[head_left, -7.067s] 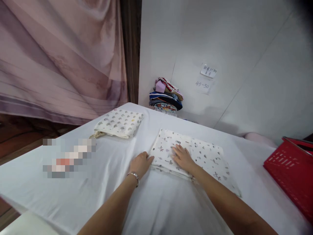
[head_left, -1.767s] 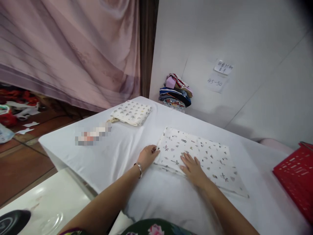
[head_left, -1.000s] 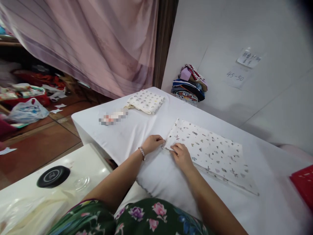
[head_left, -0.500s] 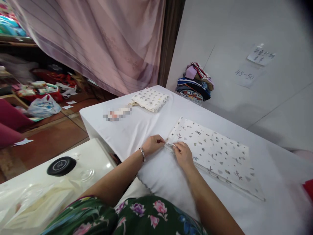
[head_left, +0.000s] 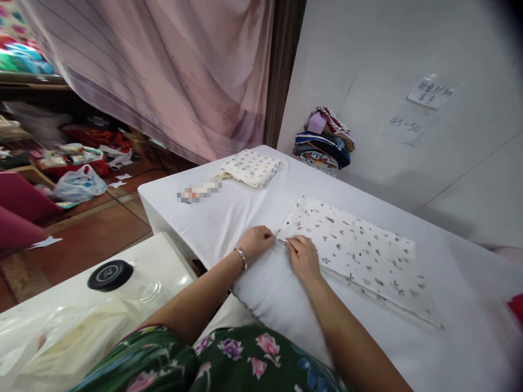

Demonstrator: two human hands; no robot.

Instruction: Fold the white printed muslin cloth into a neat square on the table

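A white cloth (head_left: 359, 253) with small grey and olive prints lies folded in a long flat rectangle on the white-covered table (head_left: 253, 212). My left hand (head_left: 256, 242), with a silver bracelet at the wrist, pinches the cloth's near left corner. Just to its right, my right hand (head_left: 304, 256) is closed on the near edge, thumb and fingers together. The layers between the fingertips are too small to make out. Farther back sits a second folded printed cloth (head_left: 251, 167), with a blurred-out tag (head_left: 200, 190) attached at its left.
At lower left, a glossy white surface (head_left: 163, 261) carries a round black lid (head_left: 110, 275) and clear plastic packaging (head_left: 81, 337). Stacked clothes (head_left: 322, 141) stand behind the table against the wall. A pink curtain (head_left: 183, 71) hangs at the back; a plastic bag (head_left: 79, 183) lies on the floor.
My right hand has shifted very slightly left along the cloth's edge, toward my left hand. Both keep their pinch. The camera view has turned a little; the cloth lies almost the same.
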